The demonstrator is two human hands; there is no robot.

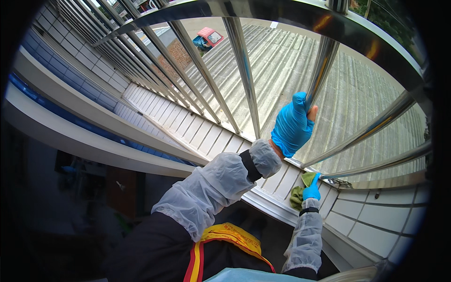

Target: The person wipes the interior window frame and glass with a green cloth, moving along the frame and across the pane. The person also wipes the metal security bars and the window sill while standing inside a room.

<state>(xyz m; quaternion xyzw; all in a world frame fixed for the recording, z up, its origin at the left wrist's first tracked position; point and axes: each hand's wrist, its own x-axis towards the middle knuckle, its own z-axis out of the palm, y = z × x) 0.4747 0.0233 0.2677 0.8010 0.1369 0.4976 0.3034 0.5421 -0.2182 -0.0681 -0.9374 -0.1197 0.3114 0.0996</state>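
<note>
My left hand [292, 129], in a blue glove with one bare fingertip showing, is closed round an upright metal bar [324, 63] of the window guard. Lower and nearer the right corner, my right hand [311, 191] wears a blue glove too and grips a green cloth [297, 197]. Part of that cloth sticks up past the fingers, beside the foot of the bars. One right finger points toward the low end of a bar [376, 164]. Both forearms wear translucent sleeve covers with black bands.
A white-tiled sill [221, 143] runs under the bars, with a tiled wall [371, 214] at the right. White window frames [94, 134] stand at the left. Outside lie a corrugated roof [277, 61] and a red vehicle [208, 37]. A yellow apron [230, 237] hangs at my waist.
</note>
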